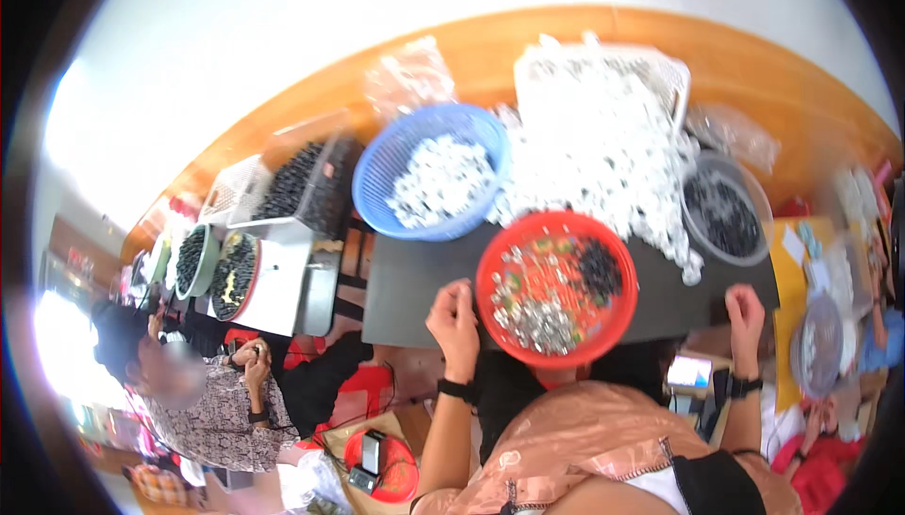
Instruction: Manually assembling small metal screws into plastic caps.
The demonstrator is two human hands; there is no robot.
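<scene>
A red round basket [556,228] holding small silver and black parts rests at the near edge of a dark table [415,284]. My left hand [455,317] hovers just left of the basket, fingers curled together; whether it pinches a small part I cannot tell. My right hand [745,310] is at the table's near right edge, fingers closed, nothing visible in it. Both wrists wear black bands.
A blue basket [377,171] of white parts and a heap of white parts [603,147] lie behind the red basket. A grey bowl [693,223] of dark parts stands right. Trays of black parts [302,180] sit left. Another person [203,392] sits at lower left.
</scene>
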